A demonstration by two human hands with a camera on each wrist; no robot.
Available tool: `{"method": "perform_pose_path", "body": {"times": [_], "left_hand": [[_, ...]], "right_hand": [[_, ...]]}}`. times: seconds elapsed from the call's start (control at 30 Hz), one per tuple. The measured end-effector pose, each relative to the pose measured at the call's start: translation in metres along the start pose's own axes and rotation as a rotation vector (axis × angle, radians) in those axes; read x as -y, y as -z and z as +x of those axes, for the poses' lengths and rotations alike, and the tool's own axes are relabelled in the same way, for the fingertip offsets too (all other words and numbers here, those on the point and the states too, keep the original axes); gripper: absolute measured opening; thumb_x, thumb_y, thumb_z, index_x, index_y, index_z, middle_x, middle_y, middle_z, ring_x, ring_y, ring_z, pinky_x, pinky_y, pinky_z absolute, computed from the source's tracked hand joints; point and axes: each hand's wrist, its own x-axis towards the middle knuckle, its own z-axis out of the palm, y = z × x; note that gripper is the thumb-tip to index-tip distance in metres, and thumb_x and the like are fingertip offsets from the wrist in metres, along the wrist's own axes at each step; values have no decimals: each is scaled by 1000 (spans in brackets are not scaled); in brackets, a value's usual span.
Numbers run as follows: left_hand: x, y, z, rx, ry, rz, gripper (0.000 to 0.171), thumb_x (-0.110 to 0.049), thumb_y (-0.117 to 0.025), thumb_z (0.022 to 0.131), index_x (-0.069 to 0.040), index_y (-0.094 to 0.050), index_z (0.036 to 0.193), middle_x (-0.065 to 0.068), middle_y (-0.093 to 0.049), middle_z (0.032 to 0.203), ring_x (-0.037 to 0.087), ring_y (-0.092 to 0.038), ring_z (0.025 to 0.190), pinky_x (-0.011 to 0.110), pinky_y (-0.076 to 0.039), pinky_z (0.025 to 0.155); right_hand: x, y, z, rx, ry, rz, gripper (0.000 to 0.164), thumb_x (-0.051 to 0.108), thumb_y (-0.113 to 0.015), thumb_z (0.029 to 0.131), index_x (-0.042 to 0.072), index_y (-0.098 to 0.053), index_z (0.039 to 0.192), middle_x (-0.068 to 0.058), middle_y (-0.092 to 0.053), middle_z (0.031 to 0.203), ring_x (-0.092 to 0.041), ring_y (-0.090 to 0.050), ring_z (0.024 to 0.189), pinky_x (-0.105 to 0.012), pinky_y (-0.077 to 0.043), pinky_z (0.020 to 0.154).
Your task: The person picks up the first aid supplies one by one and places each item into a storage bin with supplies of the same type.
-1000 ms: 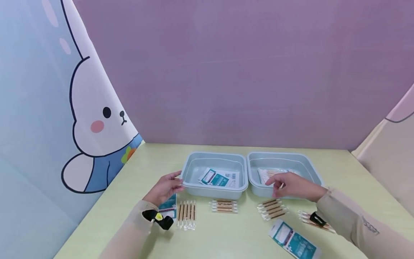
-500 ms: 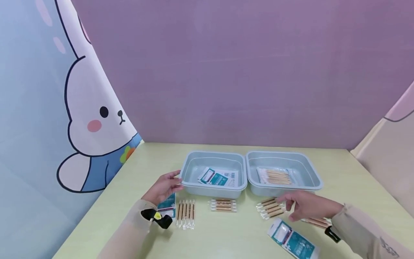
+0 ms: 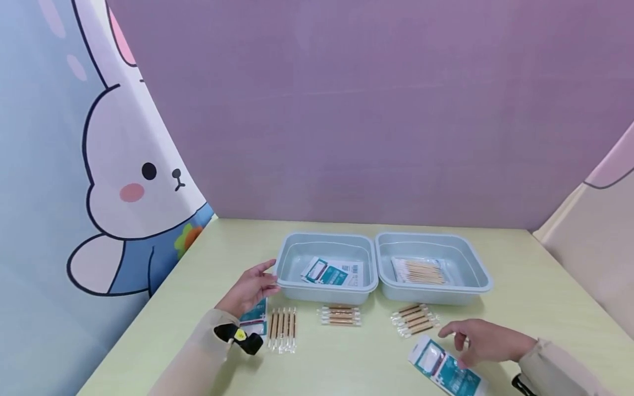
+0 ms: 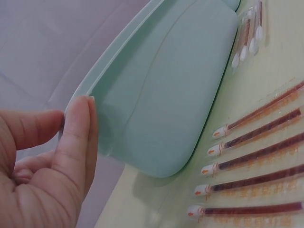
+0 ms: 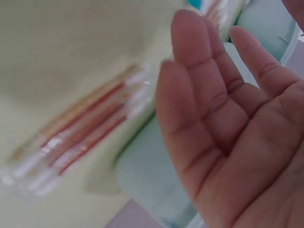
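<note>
My left hand pinches the left rim of the left light blue plastic basin; in the left wrist view, thumb and fingers meet at its rim. A teal-and-white packet lies inside. My right hand, fingers loosely bent and holding nothing, hovers over the edge of another teal-and-white packet on the table. A clear strip of brown-filled swabs lies left of this hand. The right wrist view shows a blurred strip of such swabs beside the fingers.
A right basin adjoins the left one and holds a bag of wooden cotton swabs. More swab strips lie before the left basin and by my left hand, where a teal packet is partly covered. Purple cloth hangs behind.
My right hand has moved from over the right basin's front rim toward me and right, down to the teal-and-white packet, uncovering the bag of swabs. My left hand stays at the basin rim.
</note>
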Motion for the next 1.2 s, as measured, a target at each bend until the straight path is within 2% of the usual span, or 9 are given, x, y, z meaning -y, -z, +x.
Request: {"method": "perform_pose_path", "body": {"times": [0.13,0.3,0.43,0.63,0.83,1.0,1.2], "left_hand": [[-1,0,-2,1,-8,-5,53,5,-47,97,1,-30,148,17,-52,102,14,-63,74,26,-56,74],[-2,1,-3,11,-13,-8,53,4,-46,98,1,-29,148,18,-52,104,14,-63,75,26,-55,75],[-2,1,-3,11,-9,-10,53,4,-46,98,1,-28,148,18,-52,104,13,-63,75,25,-55,75],[-2,1,-3,10,-8,-13,54,4,-46,98,1,-28,149,18,-52,103,13,-63,74,25,-55,75],[-2,1,-1,-4,-1,-12,54,4,-46,98,-1,-28,149,23,-51,110,14,-63,75,26,-56,75],[0,2,-1,-5,5,-12,54,4,-46,98,-2,-30,149,24,-50,112,15,-64,75,26,-56,75],[4,3,0,24,-5,-19,54,3,-46,98,-2,-29,149,25,-50,116,15,-64,79,28,-55,80]], "right_hand": [[-5,-5,0,11,-65,11,45,3,-74,78,-4,-57,119,-7,-56,89,-23,-50,78,-30,-43,68],[-7,-10,0,5,-89,12,44,2,-73,78,-3,-57,118,-7,-56,90,-25,-50,81,-36,-45,71],[-8,-14,1,-8,-78,-4,43,3,-74,77,-1,-58,117,-7,-55,90,-23,-51,80,-32,-45,70],[-9,-21,4,-66,-132,-76,41,7,-77,75,4,-62,113,-5,-52,86,-23,-47,79,-31,-43,68],[-9,-27,6,-138,-113,-161,41,14,-82,71,9,-64,107,-1,-48,76,-11,-43,68,-25,-37,57],[-7,-33,6,-155,-88,-135,44,9,-82,68,8,-61,106,-1,-47,71,-10,-42,61,-24,-36,53],[-5,-39,9,-162,-188,-86,43,-1,-79,69,8,-60,107,-3,-51,75,-19,-46,66,-28,-41,58]]}}
